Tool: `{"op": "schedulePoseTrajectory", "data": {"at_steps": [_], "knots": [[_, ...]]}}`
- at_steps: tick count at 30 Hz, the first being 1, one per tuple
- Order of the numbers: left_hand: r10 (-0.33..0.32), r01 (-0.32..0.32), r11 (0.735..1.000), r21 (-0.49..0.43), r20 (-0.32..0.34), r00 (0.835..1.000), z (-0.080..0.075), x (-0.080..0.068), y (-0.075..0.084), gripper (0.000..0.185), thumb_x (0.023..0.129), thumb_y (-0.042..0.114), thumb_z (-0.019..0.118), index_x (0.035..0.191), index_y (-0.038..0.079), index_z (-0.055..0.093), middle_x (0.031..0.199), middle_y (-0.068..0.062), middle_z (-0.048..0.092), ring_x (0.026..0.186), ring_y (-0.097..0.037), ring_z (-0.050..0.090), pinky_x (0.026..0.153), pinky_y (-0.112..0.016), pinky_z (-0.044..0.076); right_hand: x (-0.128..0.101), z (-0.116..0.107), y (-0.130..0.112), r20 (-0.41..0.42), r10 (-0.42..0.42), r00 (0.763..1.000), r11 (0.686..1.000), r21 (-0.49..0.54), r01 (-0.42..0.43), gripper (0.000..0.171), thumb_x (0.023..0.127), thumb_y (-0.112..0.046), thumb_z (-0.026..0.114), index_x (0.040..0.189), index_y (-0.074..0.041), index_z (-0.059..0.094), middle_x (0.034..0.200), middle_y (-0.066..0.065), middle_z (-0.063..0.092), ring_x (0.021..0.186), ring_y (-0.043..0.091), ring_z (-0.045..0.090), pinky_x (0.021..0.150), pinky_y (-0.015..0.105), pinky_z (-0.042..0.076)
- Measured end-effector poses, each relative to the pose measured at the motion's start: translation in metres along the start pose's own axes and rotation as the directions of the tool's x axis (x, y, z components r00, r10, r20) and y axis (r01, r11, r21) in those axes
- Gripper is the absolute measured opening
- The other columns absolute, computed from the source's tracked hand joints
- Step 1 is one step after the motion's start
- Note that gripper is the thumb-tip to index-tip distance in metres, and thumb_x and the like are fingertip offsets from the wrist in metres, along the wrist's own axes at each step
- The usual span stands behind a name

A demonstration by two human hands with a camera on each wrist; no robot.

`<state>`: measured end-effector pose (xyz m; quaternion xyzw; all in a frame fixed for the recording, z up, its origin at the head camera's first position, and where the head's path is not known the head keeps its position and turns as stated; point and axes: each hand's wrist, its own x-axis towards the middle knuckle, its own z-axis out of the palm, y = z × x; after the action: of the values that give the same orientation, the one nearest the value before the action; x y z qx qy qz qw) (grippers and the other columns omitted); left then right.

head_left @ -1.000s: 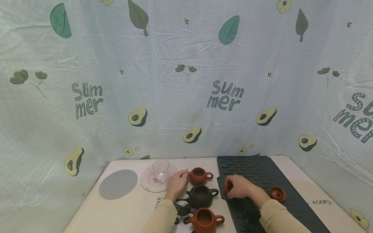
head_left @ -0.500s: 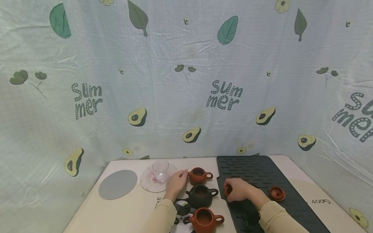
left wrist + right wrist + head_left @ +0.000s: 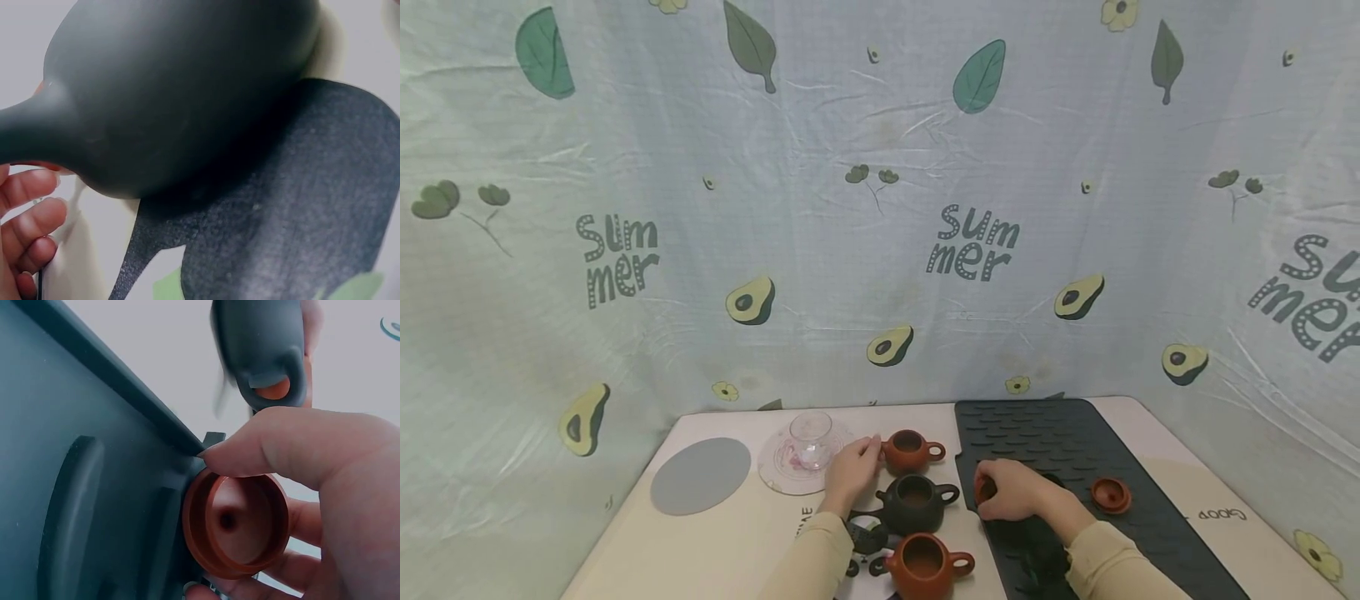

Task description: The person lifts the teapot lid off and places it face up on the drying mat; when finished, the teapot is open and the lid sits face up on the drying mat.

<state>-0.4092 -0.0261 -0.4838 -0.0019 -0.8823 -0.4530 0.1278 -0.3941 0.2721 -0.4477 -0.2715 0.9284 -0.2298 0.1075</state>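
In the right wrist view my right hand (image 3: 350,469) grips a reddish-brown teapot lid (image 3: 240,522) by its rim, thumb on top and fingers beneath. The lid's hollow underside shows, tilted against the dark ridged mat (image 3: 1007,425). My left hand (image 3: 850,471) reaches to the spout of a small red-brown teapot (image 3: 907,452); whether it pinches the spout is hidden. In the left wrist view its fingers (image 3: 37,219) lie loosely curled below the dark teapot (image 3: 181,94). That dark pot and a larger red-brown teapot (image 3: 922,567) stand nearer, all three lidless.
Another red-brown lid (image 3: 1110,495) lies underside up on the mat, right of my right hand. Dark shapes by my right forearm are hard to make out. A clear glass cup (image 3: 811,437) stands on a patterned round plate (image 3: 772,471). Farther left is a grey disc (image 3: 700,475).
The right hand has lowered slightly with the lid between one second and half a second ago, then stayed put. The left hand keeps its place. The head view has shifted a little.
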Motion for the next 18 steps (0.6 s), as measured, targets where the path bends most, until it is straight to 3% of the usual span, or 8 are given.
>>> {"op": "schedulePoseTrajectory", "data": {"at_steps": [3,11,14,18], "knots": [[0.010,-0.010,1.000,0.001,0.006,1.000,0.001,0.001,-0.001,0.039,0.107,0.037,0.048,0.083,0.013,0.068,0.071,0.003,0.060,0.068,-0.015,0.052,0.066,-0.035,0.039,0.004,0.004,0.014,-0.005,-0.012,1.000,1.000,-0.022,0.012,0.023,0.086,-0.027,0.075,0.103,-0.018,0.063,0.088,-0.005,0.058,0.075,0.014,0.053,0.063,0.040,0.045],[0.011,-0.011,1.000,0.001,0.014,1.000,0.000,0.000,0.000,0.040,0.108,0.038,0.047,0.085,0.012,0.068,0.070,0.003,0.060,0.068,-0.016,0.052,0.068,-0.037,0.039,-0.011,-0.008,-0.028,-0.021,0.113,0.993,0.993,0.032,-0.113,0.033,0.080,-0.017,0.078,0.109,-0.010,0.064,0.093,0.001,0.060,0.082,0.022,0.056,0.074,0.048,0.047],[0.010,-0.010,1.000,0.006,0.014,1.000,-0.001,-0.001,0.000,0.040,0.108,0.038,0.047,0.085,0.013,0.068,0.071,0.003,0.060,0.068,-0.016,0.052,0.067,-0.037,0.039,-0.011,-0.012,-0.039,-0.071,0.152,0.986,0.987,-0.051,-0.156,0.039,0.080,-0.021,0.081,0.114,-0.010,0.065,0.100,0.002,0.061,0.089,0.024,0.059,0.080,0.051,0.049],[0.005,-0.005,1.000,-0.009,0.012,1.000,-0.003,0.001,-0.001,0.040,0.108,0.038,0.047,0.086,0.013,0.067,0.071,0.002,0.060,0.069,-0.016,0.053,0.068,-0.037,0.040,-0.006,-0.016,-0.051,-0.203,0.164,0.965,0.960,-0.192,-0.203,0.048,0.080,-0.030,0.084,0.120,-0.011,0.066,0.112,0.005,0.063,0.102,0.030,0.061,0.087,0.055,0.050]]}}
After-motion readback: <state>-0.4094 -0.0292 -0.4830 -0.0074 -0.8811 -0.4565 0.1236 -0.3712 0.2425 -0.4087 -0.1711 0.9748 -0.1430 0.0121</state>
